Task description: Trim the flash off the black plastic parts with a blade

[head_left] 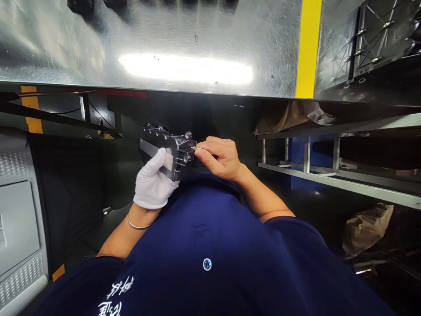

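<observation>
My left hand [153,182], in a white glove, grips a black molded part [162,147] from below, its thumb lying on a flat metal strip [149,149] along the part's face. The part is tilted, with round bosses at its right end. My bare right hand [220,156] is closed in a pinch at that end. Between its thumb and index finger is a small thin pale piece [195,148], its tip against or close to the part. The rest of that piece is hidden by the fingers.
A scratched metal table [204,48] with a yellow stripe [308,48] runs across the top. Black ribbed parts [378,39] lie at its right. Below right stands a metal frame rack [345,184] near a brown paper bag [368,230]. A grey panelled unit [19,219] is at the left.
</observation>
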### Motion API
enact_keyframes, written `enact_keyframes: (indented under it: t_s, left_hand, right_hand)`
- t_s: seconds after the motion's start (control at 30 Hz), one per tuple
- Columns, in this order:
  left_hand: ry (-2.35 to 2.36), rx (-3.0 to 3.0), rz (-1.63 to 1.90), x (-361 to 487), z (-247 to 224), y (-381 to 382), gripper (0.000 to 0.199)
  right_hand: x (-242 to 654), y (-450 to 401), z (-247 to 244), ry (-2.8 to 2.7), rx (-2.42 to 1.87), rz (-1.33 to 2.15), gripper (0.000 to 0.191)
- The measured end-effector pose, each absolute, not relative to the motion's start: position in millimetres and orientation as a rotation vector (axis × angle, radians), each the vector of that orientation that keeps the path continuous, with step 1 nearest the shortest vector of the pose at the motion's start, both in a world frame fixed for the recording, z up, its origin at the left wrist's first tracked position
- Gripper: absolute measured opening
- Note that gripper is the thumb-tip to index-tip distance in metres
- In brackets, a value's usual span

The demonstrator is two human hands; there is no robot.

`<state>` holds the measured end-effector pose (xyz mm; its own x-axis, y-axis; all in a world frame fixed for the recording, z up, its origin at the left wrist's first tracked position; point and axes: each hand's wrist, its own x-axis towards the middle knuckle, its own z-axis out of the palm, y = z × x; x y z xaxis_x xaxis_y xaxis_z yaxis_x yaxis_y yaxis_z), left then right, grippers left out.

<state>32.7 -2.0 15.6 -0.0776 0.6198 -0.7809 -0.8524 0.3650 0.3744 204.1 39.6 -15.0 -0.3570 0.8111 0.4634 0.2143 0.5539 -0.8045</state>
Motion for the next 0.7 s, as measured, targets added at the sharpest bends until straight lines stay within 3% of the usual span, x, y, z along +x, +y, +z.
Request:
enact_keyframes:
  t_s: [0.37,0.53,0.7]
  left_hand:
    - [1.055,-0.271,1.263,29.9,11.5,-3.7,0.025]
    - [1.079,-0.263,1.256,33.0,17.0,-2.3,0.034]
    - [1.111,-0.167,1.248,32.0,14.3,-3.2,0.021]
  right_hand:
    - [205.5,40.0,-16.4,-1.861,-0.853,0.776,0.029]
    - [206.3,40.7,-18.5,-1.87,-0.868,0.792,0.027]
    - [199.9,39.4,-23.0,-1.841,-0.909,0.752,0.027]
